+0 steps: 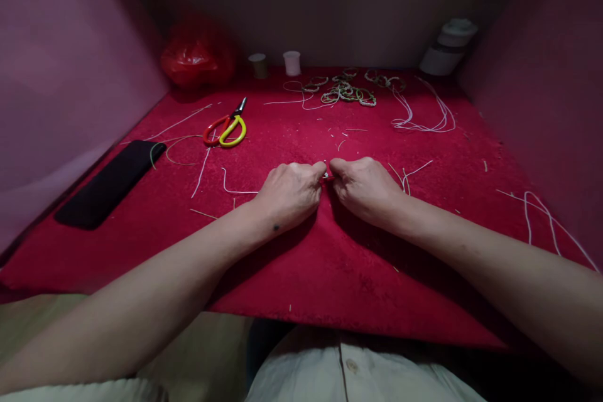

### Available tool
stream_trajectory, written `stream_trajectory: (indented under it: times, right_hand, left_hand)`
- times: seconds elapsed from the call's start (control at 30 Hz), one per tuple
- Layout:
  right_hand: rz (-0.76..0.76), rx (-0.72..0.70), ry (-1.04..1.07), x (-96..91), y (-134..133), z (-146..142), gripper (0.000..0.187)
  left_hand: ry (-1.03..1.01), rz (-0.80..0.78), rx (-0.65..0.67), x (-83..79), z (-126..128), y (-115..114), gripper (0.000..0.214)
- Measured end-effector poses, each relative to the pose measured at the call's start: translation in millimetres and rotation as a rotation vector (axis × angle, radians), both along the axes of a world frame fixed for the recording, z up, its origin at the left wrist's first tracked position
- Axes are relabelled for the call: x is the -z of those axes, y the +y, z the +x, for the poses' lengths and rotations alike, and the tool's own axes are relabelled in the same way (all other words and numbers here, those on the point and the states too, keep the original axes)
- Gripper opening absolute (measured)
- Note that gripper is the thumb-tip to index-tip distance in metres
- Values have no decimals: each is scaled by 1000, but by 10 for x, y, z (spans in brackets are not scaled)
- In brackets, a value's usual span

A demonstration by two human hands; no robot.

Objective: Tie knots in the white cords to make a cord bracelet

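Note:
Both hands meet close together over the middle of the red cloth. My left hand (293,191) is closed in a pinch, and a white cord (240,191) runs out from beside it to the left. Facing it, my right hand (365,188) is closed too, with cord ends (409,177) in white and pale green showing past its far side. In the narrow gap between the fingertips a small bit of white knotted cord (325,174) shows. The fingers hide most of it.
Scissors (227,129) with red and yellow handles lie left, beyond a black phone-like slab (110,185). Knotted cord bracelets (348,94), two thread spools (292,64), a red plastic bag (198,59) and a white bottle (445,50) stand behind. Loose white cords (549,213) lie right.

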State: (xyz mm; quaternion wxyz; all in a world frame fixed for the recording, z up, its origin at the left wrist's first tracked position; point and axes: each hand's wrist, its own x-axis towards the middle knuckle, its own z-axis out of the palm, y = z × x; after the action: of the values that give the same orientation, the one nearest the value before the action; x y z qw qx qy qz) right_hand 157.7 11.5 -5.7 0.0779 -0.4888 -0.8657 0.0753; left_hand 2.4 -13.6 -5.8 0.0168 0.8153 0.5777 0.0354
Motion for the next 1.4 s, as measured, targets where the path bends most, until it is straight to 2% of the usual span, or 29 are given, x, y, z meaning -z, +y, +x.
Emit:
stream_trajectory:
  times: [0.27,0.7,1.17,1.4]
  right_hand:
    - [24,23,47,48,-14,33,22]
    - [-2,35,109,84,-44,57,19]
    - [63,29,73,124,-71,49,22]
    - [74,-4,132,145,-82,71,19]
  left_hand:
    - [-87,4,-30,5,-31,35,23]
    - [-93,25,-62,43,-6,-20,23]
    - [-59,31,-52,68,-10,-50,24]
    - [-60,52,-58,82,-10,-56,27]
